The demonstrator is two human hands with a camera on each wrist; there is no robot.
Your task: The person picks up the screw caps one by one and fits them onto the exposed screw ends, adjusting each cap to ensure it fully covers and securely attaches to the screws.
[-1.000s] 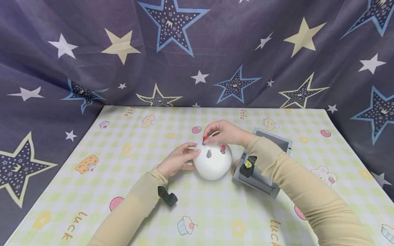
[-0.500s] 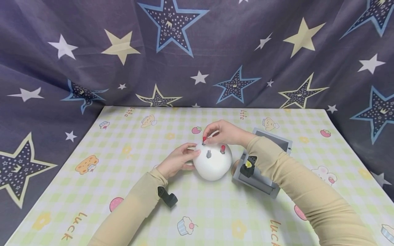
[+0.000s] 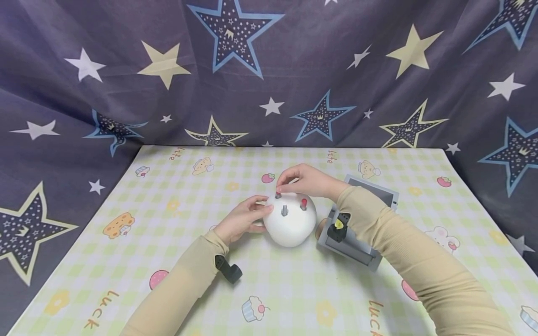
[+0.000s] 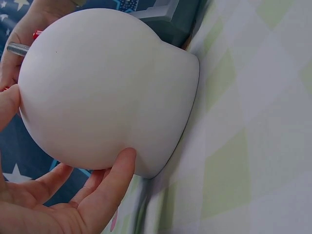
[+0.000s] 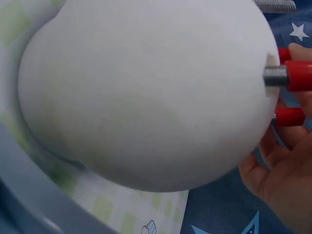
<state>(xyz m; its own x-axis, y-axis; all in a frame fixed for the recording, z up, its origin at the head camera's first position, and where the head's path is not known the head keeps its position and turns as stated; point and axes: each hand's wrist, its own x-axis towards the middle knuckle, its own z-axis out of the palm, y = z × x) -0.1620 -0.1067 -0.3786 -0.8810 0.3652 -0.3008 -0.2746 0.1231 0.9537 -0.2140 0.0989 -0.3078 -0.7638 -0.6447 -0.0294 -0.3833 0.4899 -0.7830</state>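
Note:
A white rounded dome (image 3: 291, 228) with a flat base stands upright on the table, metal threaded studs rising from its top. One stud (image 3: 285, 211) is bare; another bears a red cap (image 3: 304, 202). My left hand (image 3: 243, 218) holds the dome's left side, thumb near the top and fingers spread along the side, as the left wrist view shows. At the far-left stud, my right hand (image 3: 306, 179) pinches a small red cap (image 3: 278, 193) between thumb and fingers, which hide most of it. In the right wrist view, red caps (image 5: 298, 75) sit on studs beside the right hand's fingers.
Just right of the dome, partly under the right forearm, lies a grey tray (image 3: 350, 252) with compartments. A brownish rounded thing (image 3: 321, 228) shows between it and the dome. A checked cloth (image 3: 189, 186) covers the table, and a star-patterned curtain (image 3: 269, 70) hangs behind.
My right fingertips have shifted slightly over the far-left red cap, so less red shows above its stud. The left hand and the dome stay in place.

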